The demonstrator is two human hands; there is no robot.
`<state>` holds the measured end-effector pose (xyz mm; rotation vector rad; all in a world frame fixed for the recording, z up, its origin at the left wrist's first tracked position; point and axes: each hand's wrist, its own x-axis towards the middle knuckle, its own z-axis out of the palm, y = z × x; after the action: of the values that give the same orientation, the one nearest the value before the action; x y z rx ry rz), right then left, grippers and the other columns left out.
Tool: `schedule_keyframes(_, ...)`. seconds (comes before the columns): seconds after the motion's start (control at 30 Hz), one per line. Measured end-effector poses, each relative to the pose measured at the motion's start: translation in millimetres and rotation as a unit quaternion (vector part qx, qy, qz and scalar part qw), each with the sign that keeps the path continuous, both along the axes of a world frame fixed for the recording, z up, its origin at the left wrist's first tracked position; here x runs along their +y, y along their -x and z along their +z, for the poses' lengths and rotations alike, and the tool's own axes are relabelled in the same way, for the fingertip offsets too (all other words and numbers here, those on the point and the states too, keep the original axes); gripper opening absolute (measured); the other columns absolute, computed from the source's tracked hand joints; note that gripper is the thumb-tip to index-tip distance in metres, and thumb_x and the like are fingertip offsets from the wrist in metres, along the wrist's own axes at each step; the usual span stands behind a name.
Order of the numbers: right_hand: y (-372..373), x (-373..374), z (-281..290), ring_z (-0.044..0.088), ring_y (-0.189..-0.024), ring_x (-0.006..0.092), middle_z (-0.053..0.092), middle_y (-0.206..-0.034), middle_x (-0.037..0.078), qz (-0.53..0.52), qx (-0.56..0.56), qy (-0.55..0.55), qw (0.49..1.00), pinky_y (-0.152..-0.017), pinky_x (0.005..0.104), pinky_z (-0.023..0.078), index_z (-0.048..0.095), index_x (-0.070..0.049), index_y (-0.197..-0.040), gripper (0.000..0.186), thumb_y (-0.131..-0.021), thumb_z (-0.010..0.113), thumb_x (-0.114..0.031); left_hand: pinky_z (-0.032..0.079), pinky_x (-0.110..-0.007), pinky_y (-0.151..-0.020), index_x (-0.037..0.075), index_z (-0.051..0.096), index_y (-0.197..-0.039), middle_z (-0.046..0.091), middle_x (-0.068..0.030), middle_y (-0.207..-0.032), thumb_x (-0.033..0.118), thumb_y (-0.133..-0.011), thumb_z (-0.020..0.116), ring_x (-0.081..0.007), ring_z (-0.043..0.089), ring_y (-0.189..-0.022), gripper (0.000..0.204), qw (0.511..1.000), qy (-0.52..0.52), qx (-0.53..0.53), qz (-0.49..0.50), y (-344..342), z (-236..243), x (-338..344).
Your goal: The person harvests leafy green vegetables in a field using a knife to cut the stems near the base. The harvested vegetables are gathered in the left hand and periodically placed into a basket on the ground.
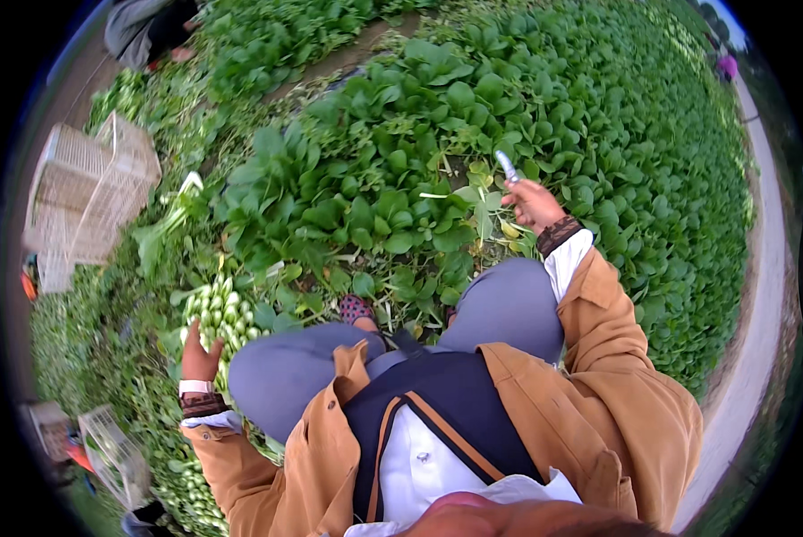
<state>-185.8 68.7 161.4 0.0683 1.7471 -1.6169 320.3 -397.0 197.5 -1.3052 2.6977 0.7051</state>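
Note:
My right hand (535, 206) is closed round a small knife (507, 166), whose silvery blade points up and away over the standing leafy greens (401, 179). At my left, a pile of cut bok choy (222, 309) lies on the ground with its pale stem ends toward me. My left hand (202, 360) is at the near left edge of this pile, its fingers apart and nothing seen in its grasp; whether the fingertips touch the stems is unclear. A larger pale-stemmed plant (179, 210) lies beyond the pile.
White plastic crates (93, 188) stand at the far left, with another crate (115, 456) at the near left. More cut bok choy (191, 492) lies beside my left sleeve. Another person (151, 31) is at the upper left. A pale path (750, 295) runs along the right.

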Motion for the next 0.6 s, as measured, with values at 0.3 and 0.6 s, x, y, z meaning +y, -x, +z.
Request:
schedule_keyframes(0.3, 4, 34, -167, 0.046, -0.05, 0.0063, 0.059, -0.08, 0.001, -0.069, -0.04, 0.017, 0.997, -0.041, 0.0219, 0.037, 0.055, -0.005, -0.111, 0.026, -0.092, 0.057, -0.023, 0.04, -0.042, -0.104, 0.008, 0.048, -0.133, 0.055, -0.0168, -0.13, 0.018, -0.077, 0.073, -0.0332, 0.052, -0.121, 0.061, 0.861, -0.073, -0.026, -0.503, 347, -49, 232)
schedule_keyframes(0.6, -34, 52, -223, 0.055, -0.121, 0.0244, 0.055, -0.131, 0.024, -0.052, 0.06, 0.036, 0.996, -0.098, 0.0311, 0.044, 0.035, 0.008, -0.139, 0.056, -0.092, 0.056, -0.014, 0.054, -0.043, -0.073, 0.005, 0.056, -0.106, 0.058, -0.019, -0.116, 0.006, -0.087, 0.047, -0.0334, 0.064, -0.091, 0.021, 0.821, 0.022, -0.043, -0.569, 480, -205, 319)
